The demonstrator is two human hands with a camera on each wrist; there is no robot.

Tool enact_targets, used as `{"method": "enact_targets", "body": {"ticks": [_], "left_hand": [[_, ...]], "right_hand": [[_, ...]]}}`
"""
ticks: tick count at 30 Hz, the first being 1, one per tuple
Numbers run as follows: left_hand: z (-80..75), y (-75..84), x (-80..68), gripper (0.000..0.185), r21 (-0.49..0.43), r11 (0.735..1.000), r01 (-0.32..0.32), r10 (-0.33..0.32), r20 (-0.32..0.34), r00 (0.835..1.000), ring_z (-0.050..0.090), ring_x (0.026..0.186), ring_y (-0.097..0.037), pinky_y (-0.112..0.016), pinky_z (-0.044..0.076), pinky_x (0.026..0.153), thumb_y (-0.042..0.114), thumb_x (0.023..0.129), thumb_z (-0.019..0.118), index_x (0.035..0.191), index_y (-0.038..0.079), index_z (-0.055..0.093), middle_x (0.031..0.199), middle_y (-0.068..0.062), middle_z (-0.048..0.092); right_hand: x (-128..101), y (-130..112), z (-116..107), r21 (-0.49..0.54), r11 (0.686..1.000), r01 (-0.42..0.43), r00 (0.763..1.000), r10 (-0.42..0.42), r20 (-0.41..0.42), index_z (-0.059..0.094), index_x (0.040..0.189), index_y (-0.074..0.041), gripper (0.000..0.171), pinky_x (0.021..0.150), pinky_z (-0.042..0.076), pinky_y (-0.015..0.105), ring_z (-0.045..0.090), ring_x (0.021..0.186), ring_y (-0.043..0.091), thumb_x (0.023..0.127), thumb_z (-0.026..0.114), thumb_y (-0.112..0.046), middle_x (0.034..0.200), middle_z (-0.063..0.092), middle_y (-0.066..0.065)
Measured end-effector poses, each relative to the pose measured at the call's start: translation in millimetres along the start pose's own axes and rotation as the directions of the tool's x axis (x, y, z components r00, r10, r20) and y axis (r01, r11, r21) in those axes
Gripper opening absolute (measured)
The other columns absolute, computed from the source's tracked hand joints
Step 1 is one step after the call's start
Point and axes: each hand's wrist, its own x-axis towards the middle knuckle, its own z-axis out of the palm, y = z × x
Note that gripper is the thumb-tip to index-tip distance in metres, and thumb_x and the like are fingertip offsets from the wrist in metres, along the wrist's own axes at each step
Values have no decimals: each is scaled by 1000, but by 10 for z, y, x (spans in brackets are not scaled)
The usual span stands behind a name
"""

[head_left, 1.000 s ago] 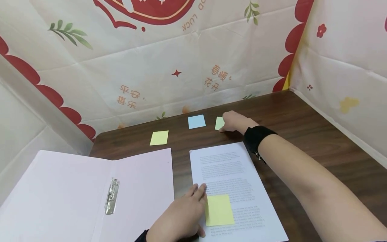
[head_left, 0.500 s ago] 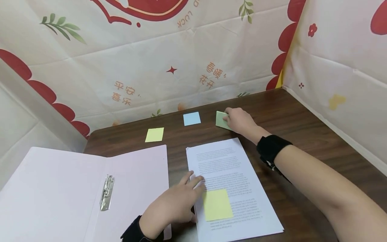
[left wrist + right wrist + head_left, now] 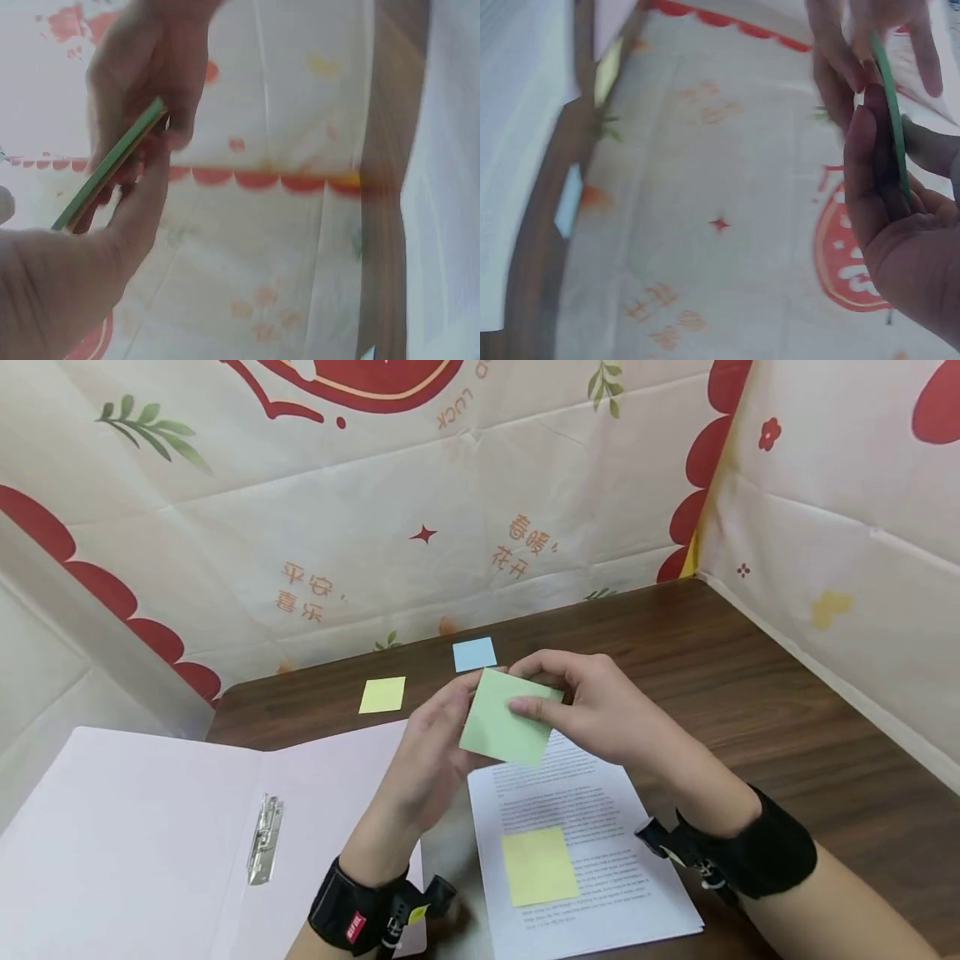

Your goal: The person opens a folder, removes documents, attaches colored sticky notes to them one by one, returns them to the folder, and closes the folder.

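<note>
A square green sticky note pad [image 3: 498, 727] is held up above the far end of a printed paper stack [image 3: 637, 868]. My right hand [image 3: 592, 702] pinches it, thumb on its front face and fingers behind. My left hand [image 3: 438, 743] lies behind the pad's left side, its fingers reaching along the back and partly hidden. Seen edge-on in the left wrist view, the pad [image 3: 112, 165] shows some thickness between the two hands. On the printed sheet rests a yellow sticky note [image 3: 540, 867].
An open pale folder [image 3: 150, 843] with a metal clip [image 3: 266, 839] lies at the left. Along the back of the dark wooden table [image 3: 750, 693] are a yellow sticky note pad [image 3: 382, 695] and a blue one [image 3: 474, 654]. Patterned cloth [image 3: 337, 510] walls the table's rear and right.
My right hand has picked the green pad up off the table and brought it left and nearer. My left hand has risen from the paper stack to the pad's back.
</note>
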Motion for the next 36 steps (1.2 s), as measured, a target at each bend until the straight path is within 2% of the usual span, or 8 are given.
{"method": "enact_targets", "body": {"ticks": [3,6,12,16,19,26,29,36], "left_hand": [[16,28,-24,68,-115,992,61,-52,80,995,62,129,-23,-55,58,104,60,110,43,167,23,34,159,-12,46],[30,14,-37,59,-174,978,114,-99,95,991,58,137,-27,-60,53,110,55,113,34,169,38,23,166,-13,38],[91,-85,-32,57,-284,942,180,-138,161,977,56,140,-29,-64,46,116,47,116,23,168,24,27,163,-12,41],[97,-81,-49,57,-323,932,162,-105,187,977,60,133,-25,-67,44,116,51,115,21,168,30,28,163,-6,41],[93,-54,-46,57,-324,939,117,-63,172,983,61,132,-21,-61,47,116,53,115,21,168,32,26,162,-2,41],[88,-40,-46,60,-344,935,84,-8,217,976,70,118,-27,-34,59,97,54,114,19,169,30,20,144,-2,49],[86,-49,-53,61,-346,936,71,15,239,971,69,117,-27,-31,59,95,54,114,19,170,29,17,143,-1,49],[77,-68,-74,63,-324,945,52,37,263,964,65,126,-22,-38,55,109,57,113,21,170,30,17,146,-1,48]], "right_hand": [[-17,-77,0,-41,998,39,999,-38,20,76,122,-14,26,66,54,25,63,77,18,97,80,-20,99,76,3],[-13,-68,-8,-82,993,85,996,-82,33,77,120,-15,24,66,52,24,61,75,17,97,80,-20,93,75,0],[-28,-8,10,-126,963,239,971,-238,23,77,124,-14,29,70,54,22,64,81,11,95,80,-12,107,80,-3],[-46,-44,78,-246,885,396,912,-411,-10,73,130,-9,38,77,60,25,66,96,11,93,83,-11,121,75,1],[-84,-80,90,-380,814,440,872,-488,-35,69,138,-8,57,84,62,31,64,111,16,87,90,-20,129,67,6],[-153,-116,58,-502,717,484,844,-534,52,53,156,-9,103,88,57,40,59,119,26,71,100,-43,139,60,13],[-163,-122,35,-502,716,485,851,-520,80,51,158,-9,105,89,58,41,59,120,26,71,99,-44,140,60,13],[-200,-148,-85,-438,786,435,895,-430,117,60,152,-15,85,98,61,44,59,125,19,78,94,-41,143,61,3]]}}
